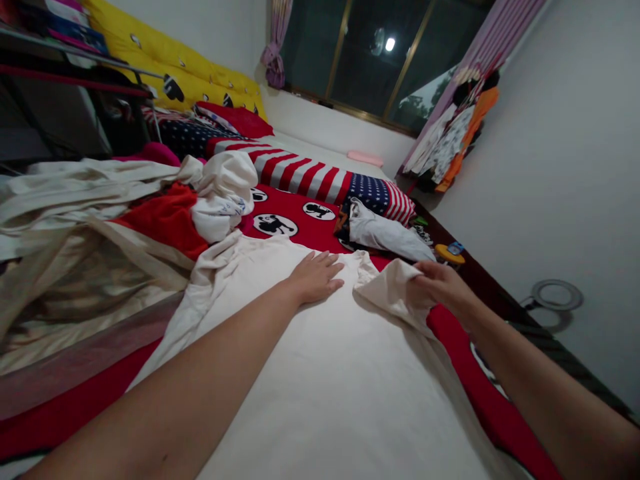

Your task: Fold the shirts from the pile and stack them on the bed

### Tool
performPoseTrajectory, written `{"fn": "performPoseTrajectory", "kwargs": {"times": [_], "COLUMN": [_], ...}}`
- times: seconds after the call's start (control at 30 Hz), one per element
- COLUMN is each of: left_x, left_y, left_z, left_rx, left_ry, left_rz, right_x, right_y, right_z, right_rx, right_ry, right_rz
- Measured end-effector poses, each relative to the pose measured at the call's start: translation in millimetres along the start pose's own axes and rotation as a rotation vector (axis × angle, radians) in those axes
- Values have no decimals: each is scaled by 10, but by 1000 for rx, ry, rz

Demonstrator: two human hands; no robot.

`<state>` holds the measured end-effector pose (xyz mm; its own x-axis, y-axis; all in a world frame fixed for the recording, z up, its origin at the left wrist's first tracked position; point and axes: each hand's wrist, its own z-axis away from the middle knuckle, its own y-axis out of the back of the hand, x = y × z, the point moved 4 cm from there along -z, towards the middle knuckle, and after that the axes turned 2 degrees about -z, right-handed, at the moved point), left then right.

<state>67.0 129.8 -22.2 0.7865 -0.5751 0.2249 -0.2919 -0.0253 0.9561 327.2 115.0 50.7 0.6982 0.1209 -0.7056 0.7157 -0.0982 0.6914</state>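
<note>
A white long garment, which looks like a shirt [320, 373], lies spread out on a red patterned bed cover [315, 237]. My left hand [316, 277] rests flat on its upper part, fingers stretched out and a little apart. At the garment's right side, my right hand [437, 283] pinches a sleeve [393, 287] and holds it slightly raised off the cover. The sleeve's far end is partly hidden behind my right hand. On the left, the other sleeve [210, 270] lies bunched beside a heap of clothes.
Left of the garment is a heap of beige and white clothes [85, 267] with a red piece [165, 220]. Folded grey clothing [385, 230] lies beyond the garment. A stars-and-stripes bed [300, 170] stands below the window [380, 60]. Clothes [460, 133] hang at the right wall.
</note>
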Motion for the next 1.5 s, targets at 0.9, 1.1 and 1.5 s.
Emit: {"fn": "performPoseTrajectory", "kwargs": {"times": [0.9, 1.1, 1.5], "left_x": [6, 3, -25], "left_y": [-4, -7, -17], "left_z": [11, 7, 4], "left_rx": [-8, -9, -23], "left_ry": [-6, -16, -25], "left_rz": [-35, -44, -43], "right_x": [356, 489, 550], "right_y": [-75, 21, 56], "right_z": [-291, -386, -227], "right_rx": [161, 302, 167], "right_ry": [-162, -280, -213], "right_rz": [758, 778, 670]}}
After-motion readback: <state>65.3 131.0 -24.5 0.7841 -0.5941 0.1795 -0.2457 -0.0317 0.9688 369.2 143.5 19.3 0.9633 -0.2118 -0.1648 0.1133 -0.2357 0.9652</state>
